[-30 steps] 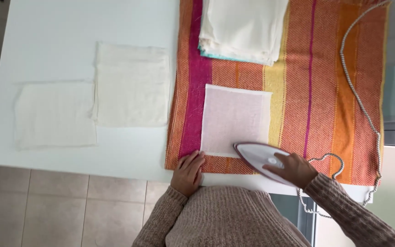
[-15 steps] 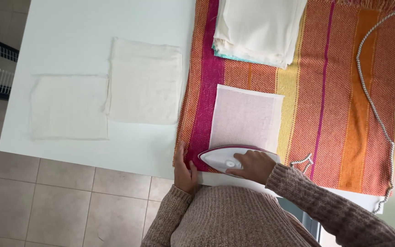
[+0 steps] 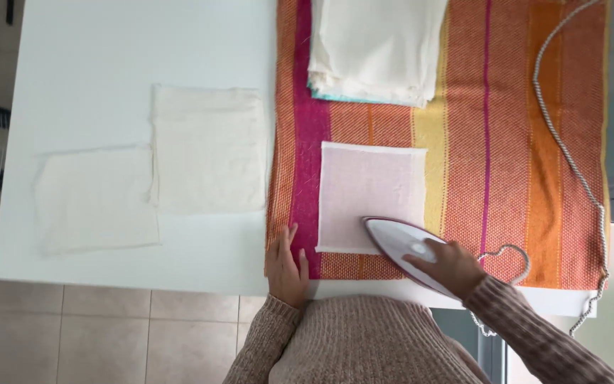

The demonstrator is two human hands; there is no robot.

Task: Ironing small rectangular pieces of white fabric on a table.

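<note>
— While the right hand [image 3: 449,267] clasps the white pointed iron [image 3: 403,245], where does that sit?
— On the near right corner of the thin white square cloth [image 3: 367,192], atop the striped orange woven blanket [image 3: 520,142].
— And the left hand [image 3: 286,267]?
— Flat, fingers together, on the blanket's near edge.

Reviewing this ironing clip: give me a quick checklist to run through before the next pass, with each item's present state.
1. Right hand grips the iron: ok.
2. Left hand lies flat on the striped cloth, clear of the iron: ok.
3. White square lies flat, no visible folds: ok.
4. Iron tip overlaps the square's near right corner: ok.
5. Cord runs along the right edge, off the square: ok.
6. Iron heat: cannot tell.
</note>
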